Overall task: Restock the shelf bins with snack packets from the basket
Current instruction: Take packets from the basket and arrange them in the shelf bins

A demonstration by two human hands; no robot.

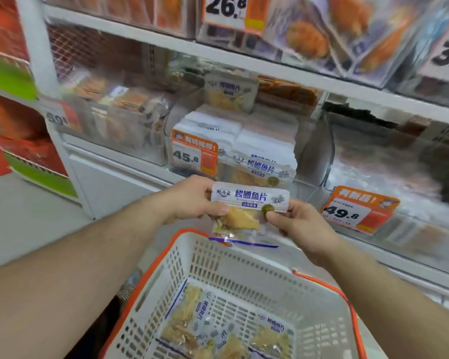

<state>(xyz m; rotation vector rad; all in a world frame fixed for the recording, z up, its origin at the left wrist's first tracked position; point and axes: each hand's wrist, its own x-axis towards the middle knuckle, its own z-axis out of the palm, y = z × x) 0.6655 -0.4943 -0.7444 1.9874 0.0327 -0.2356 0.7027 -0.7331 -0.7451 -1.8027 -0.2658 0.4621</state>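
Mid-frame, both hands (pixel 192 200) (pixel 300 224) grasp a packet stack (pixel 249 200) before a well-stocked bin (pixel 233 141); a few packets (pixel 226 332) remain in the basket (pixel 319 288)

**One head-worn view, looking forward and down at the shelf**

There is a single wide-angle camera, worn on the person's head. It faces forward and tilts downward, toward the clear shelf bin (pixel 233 141) with the 45.8 price tag (pixel 193 156). That bin sits close, near the middle of the frame. Below it the white basket (pixel 244 265) fills the lower frame, nearer the lens. Both forearms enter from the bottom corners. Shelf edges bow, and the picture is blurred toward its borders.
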